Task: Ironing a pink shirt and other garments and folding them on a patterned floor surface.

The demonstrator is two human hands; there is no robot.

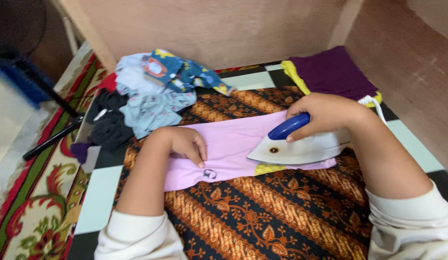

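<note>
Pink garment, soft & light, is pinned flat by left hand, fingers together; iron, prob. heavy, is gripped w/ right hand fingers clamped on blue handle.

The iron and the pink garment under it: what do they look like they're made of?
The iron seems to be glossy white moulded plastic with a smooth blue plastic handle gripped by the right hand; its soleplate is hidden. The pink garment, pinned by the left hand, looks like soft matte knit fabric, probably cotton, judging by its small creases.
</note>
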